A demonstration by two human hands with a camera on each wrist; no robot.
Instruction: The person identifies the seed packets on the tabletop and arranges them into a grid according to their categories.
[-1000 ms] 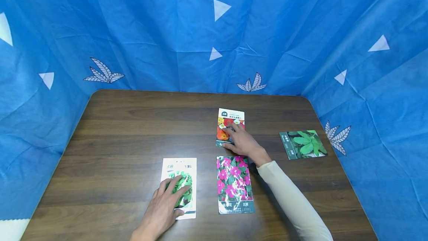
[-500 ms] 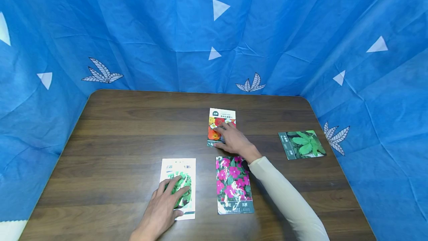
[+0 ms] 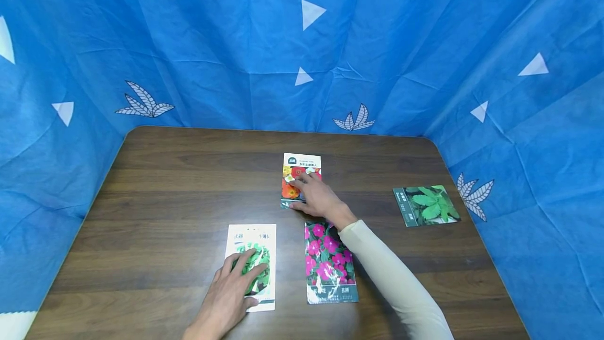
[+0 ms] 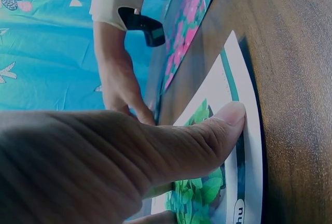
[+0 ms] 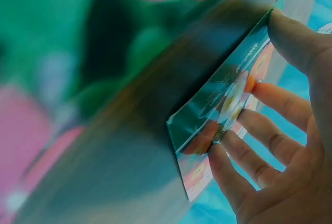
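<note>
My left hand [image 3: 224,290] rests with spread fingers on a white seed packet [image 3: 255,235] printed with green leaves, near the table's front. In the left wrist view the thumb [image 4: 218,130] presses by the packet's green stripe. Farther back, my right hand [image 3: 321,198] lies across a seed packet [image 3: 302,160] with red and orange flowers. In the right wrist view its spread fingertips touch the packet's printed face [image 5: 233,99], and the thumb is at its green edge. The hand covers the packet's lower right part.
A seed packet with pink flowers [image 3: 327,272] lies right of the white one, its top corner under my right wrist. A green-leaf packet [image 3: 429,205] lies near the right edge of the brown wooden table [image 3: 165,188]. Blue cloth [image 3: 212,41] hangs behind and at the sides.
My right hand has slid the red-and-orange flower packet to the left along the table. The left hand and the other packets have stayed in place.
</note>
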